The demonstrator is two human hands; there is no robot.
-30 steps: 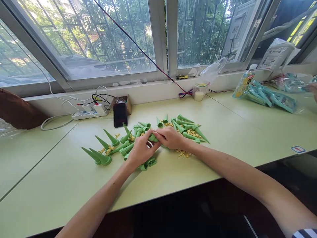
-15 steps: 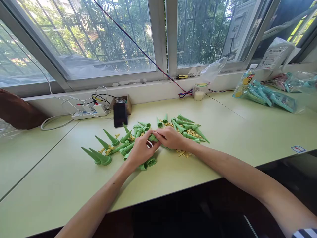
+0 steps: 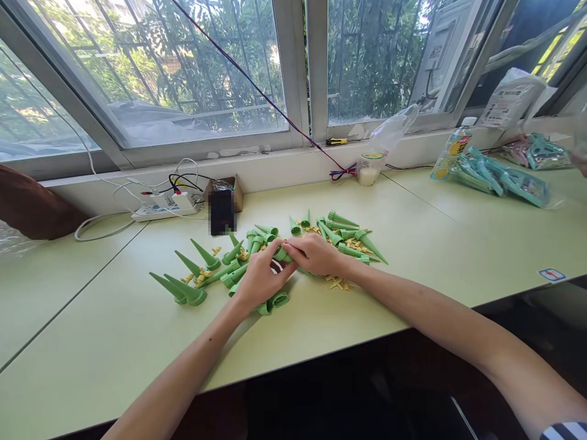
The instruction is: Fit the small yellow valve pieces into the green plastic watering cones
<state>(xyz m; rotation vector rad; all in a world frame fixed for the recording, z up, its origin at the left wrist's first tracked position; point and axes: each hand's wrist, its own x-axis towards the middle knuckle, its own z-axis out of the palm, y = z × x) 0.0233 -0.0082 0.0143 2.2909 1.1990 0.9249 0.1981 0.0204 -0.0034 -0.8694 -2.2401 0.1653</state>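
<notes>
My left hand (image 3: pixel 260 280) is closed round a green plastic cone-shaped spike (image 3: pixel 283 255) with a wide ribbed end, held just above the table. The fingertips of my right hand (image 3: pixel 316 253) are pinched at the same piece from the other side. My fingers cover much of it, so I cannot tell whether a small part is pinched there too. Loose green spikes (image 3: pixel 342 229) and small yellow plastic pieces (image 3: pixel 338 283) lie on both sides. To the left, several spikes stand tilted on their wide ends, among them a green spike (image 3: pixel 206 255).
On the pale table (image 3: pixel 367 342), a power strip (image 3: pixel 167 209) with cables, a small box (image 3: pixel 237 194) and a dark pixelated object (image 3: pixel 222 211) stand at the back left. A cup (image 3: pixel 368 169), a drink bottle (image 3: pixel 454 150) and bagged teal items (image 3: pixel 504 174) sit toward the right.
Both hands keep nearly the same pose around the green spike. At the far right, clear plastic over the teal items has shifted, and a blurred shape shows at the edge.
</notes>
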